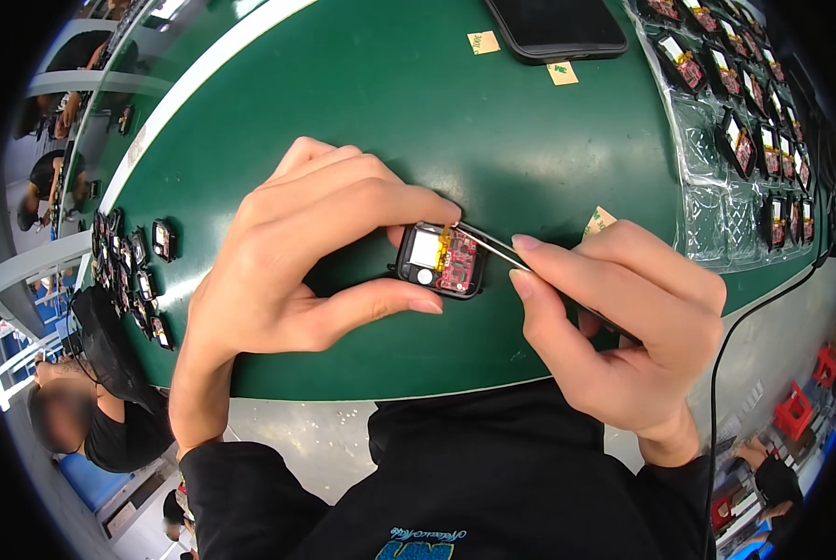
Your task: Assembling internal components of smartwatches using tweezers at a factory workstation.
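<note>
Near the front of the green table, a small black device housing point(425, 250) holds a red circuit board point(459, 263). A white rectangular part, a yellow strip and a small round white disc also lie in it. My left hand point(287, 243) grips the housing, index finger at its top edge and thumb at its lower edge. In my right hand point(632, 322), thumb and fingers pinch metal tweezers point(500, 249). Their tips reach the upper edge of the housing, close to my left index fingertip. Whether the tips hold anything is too small to tell.
Clear plastic trays point(707, 201) with similar devices line the right side. More devices point(163, 240) cluster at the left edge. A black phone point(562, 28) and small tan stickers point(483, 42) lie at the back. A black cable point(716, 373) hangs at right; a person point(119, 420) sits at left.
</note>
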{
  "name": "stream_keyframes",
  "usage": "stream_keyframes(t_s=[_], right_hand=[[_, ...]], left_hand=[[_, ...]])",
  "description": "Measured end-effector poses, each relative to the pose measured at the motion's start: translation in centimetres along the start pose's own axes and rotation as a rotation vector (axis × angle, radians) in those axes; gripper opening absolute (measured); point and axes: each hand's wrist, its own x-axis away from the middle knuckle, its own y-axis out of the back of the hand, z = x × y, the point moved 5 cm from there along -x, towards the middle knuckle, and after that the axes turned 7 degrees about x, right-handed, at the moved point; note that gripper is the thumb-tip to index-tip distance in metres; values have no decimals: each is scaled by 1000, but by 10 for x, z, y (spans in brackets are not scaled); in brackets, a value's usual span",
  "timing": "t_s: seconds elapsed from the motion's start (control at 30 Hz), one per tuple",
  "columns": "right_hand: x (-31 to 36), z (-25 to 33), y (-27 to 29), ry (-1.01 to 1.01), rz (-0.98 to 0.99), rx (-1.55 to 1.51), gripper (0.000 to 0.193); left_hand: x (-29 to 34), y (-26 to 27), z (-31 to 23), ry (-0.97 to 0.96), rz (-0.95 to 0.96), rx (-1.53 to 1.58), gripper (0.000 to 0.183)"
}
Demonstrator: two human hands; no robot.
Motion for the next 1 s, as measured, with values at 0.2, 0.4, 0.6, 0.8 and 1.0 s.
stream_keyframes(t_s=[0.2, 0.4, 0.6, 0.8, 1.0], right_hand=[[5, 0, -4, 143, -83, 60, 36], [4, -1, -9, 175, -62, 52, 35], [-1, 1, -3, 62, 25, -7, 30], [-5, -1, -5, 54, 74, -55, 27], [-5, -1, -5, 76, 89, -48, 26]], left_hand=[[-1, -1, 0, 23, -1, -5, 68], [-1, 0, 3, 24, 0, 8, 70], [-1, 5, 9, 34, 38, 125, 71], [1, 4, 13, 36, 55, 187, 69], [0, 4, 13, 33, 64, 193, 66]])
